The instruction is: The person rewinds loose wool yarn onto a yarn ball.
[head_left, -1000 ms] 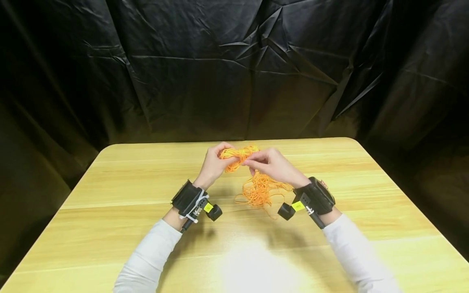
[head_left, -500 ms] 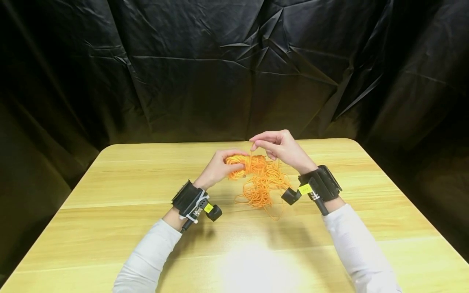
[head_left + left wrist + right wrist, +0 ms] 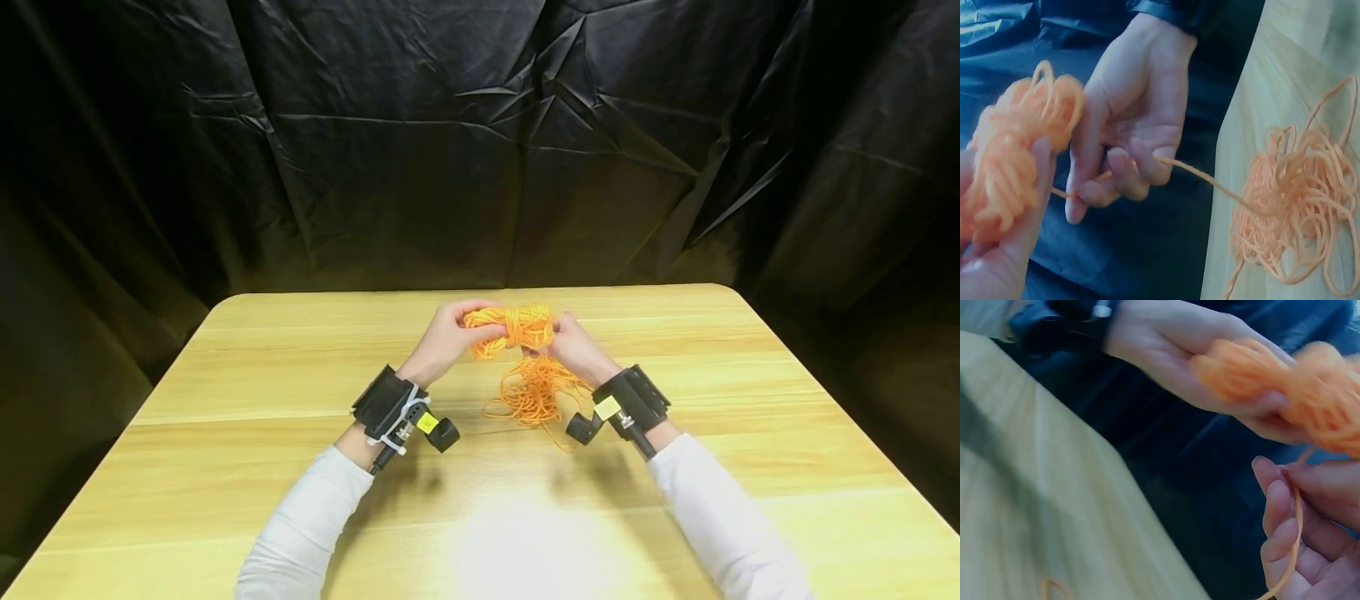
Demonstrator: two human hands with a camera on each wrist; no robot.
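Note:
My left hand [image 3: 442,340] grips a bundle of orange cord [image 3: 531,325] by its left end, thumb across the front. Turns of cord wrap the bundle's waist. At the bundle's right end is my right hand [image 3: 579,348], its fingers partly hidden behind the bundle in the head view. In the left wrist view the right hand [image 3: 1138,106] pinches a single strand [image 3: 1207,178], with its other fingers curled over it. That strand runs from the bundle to a loose tangle of the same cord [image 3: 1297,206] on the table. The right wrist view shows the pinching fingertips [image 3: 1277,494] just below the bundle.
The tangle [image 3: 534,398] lies on the wooden table [image 3: 225,467] below the right hand, with a loose end toward the front. Both wrists wear black straps with small cameras. A black curtain [image 3: 405,200] hangs behind the table's far edge.
My right hand rose above the bundle with the strand, then came down at its right end, partly behind it. The bundle in my left hand dipped, then lifted slightly.

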